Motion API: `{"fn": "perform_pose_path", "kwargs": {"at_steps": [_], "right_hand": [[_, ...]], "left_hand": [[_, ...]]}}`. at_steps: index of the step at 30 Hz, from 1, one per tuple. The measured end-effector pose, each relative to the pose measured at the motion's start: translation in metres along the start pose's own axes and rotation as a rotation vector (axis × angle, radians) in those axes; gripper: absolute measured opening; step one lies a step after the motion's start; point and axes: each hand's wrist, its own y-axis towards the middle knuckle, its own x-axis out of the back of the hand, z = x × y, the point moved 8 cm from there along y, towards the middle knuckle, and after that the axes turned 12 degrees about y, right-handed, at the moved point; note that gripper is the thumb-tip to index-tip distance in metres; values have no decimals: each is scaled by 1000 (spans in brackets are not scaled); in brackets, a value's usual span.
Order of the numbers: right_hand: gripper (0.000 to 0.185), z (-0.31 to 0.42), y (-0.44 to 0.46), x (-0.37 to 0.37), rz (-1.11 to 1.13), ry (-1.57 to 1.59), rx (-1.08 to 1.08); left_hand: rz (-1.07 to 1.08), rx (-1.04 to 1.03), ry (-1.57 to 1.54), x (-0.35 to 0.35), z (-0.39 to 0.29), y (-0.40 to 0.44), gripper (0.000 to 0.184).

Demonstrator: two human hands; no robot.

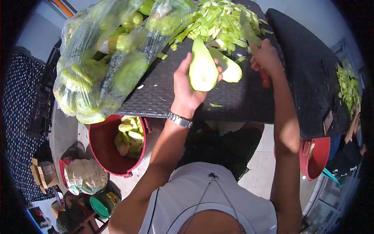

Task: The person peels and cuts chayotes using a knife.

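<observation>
In my left hand (187, 80) rests a pale, peeled green mango (203, 72), its narrow end pointing away from me; the fingers curl round its right side. A second peeled piece (230, 69) lies just to the right, close to those fingertips. My right hand (267, 58) is closed round a knife (247, 29), blade pointing up and away, with a reddish handle end showing below the fist. Beyond both hands a heap of green peelings (218, 23) covers the far part of the dark woven-pattern table (163, 99).
A clear plastic bag (105, 66) of unpeeled green fruit fills the table's left. Below stands a red bucket (95, 144) with peeled pieces. At right are another dark table (307, 70) with peelings (348, 87), another red bucket (319, 158) and part of another person's arm (352, 128).
</observation>
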Motion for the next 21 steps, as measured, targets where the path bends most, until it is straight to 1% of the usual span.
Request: {"fn": "perform_pose_path", "kwargs": {"at_steps": [2,5,8,11,13,15,17,21], "right_hand": [[36,-5,5,2,73,98,-22],[36,1,7,3,167,199,78],[33,0,-4,2,136,272,42],[35,8,-58,-10,234,593,63],[34,2,-111,-29,319,678,-27],[31,-2,-154,-44,338,539,-19],[29,-5,-179,-52,326,464,20],[28,-17,-199,-56,343,451,-55]], "left_hand": [[-13,7,12,3,2,0,53],[10,0,9,4,4,-1,53],[30,10,-8,1,5,-2,54],[3,-7,-55,-1,5,0,53],[-13,-44,-45,-4,5,0,52],[-36,-81,-20,-7,4,0,49],[-67,-114,23,-9,3,0,46],[-164,-101,69,-4,12,-1,42]]}}
